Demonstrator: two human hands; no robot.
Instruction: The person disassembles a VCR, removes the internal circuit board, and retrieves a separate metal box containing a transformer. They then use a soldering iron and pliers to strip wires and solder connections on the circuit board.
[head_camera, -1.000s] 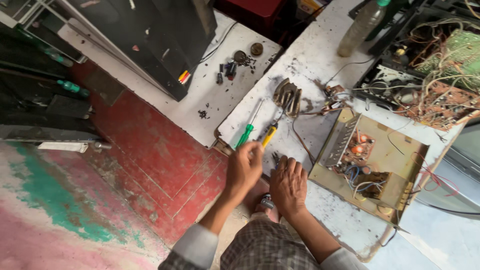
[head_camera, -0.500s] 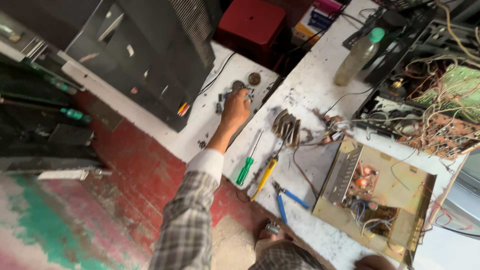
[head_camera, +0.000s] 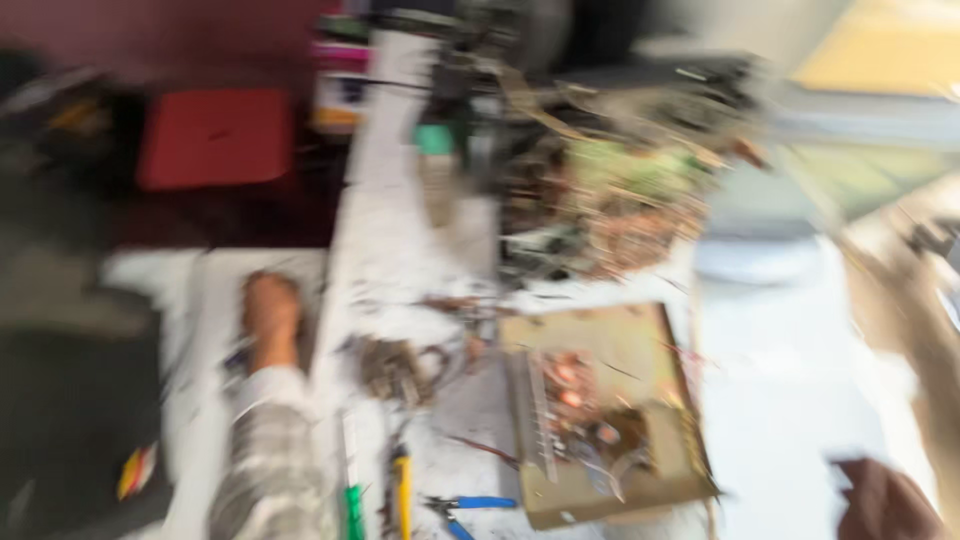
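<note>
The whole head view is smeared by motion. My left hand (head_camera: 270, 308) is stretched out, in a checked sleeve, and rests on a white board (head_camera: 215, 275) at the left where small dark parts lie. Blur hides whether its fingers hold anything. A dark brownish shape at the bottom right corner looks like my right hand (head_camera: 885, 500), beside the open tan metal chassis (head_camera: 600, 410). A green-handled screwdriver (head_camera: 352, 505), a yellow-handled screwdriver (head_camera: 402, 485) and blue-handled pliers (head_camera: 475, 505) lie near my left sleeve.
A bundle of dark metal parts (head_camera: 395, 365) sits between my left arm and the chassis. Behind are a clear bottle with a green cap (head_camera: 435, 170), a tangle of wires and circuit boards (head_camera: 620, 190), a red box (head_camera: 215, 135) and a black casing (head_camera: 70, 420) at left.
The camera has swung up and to the right, blurring everything. My left hand, which reached out from near my body to the small parts, still lies there.
</note>
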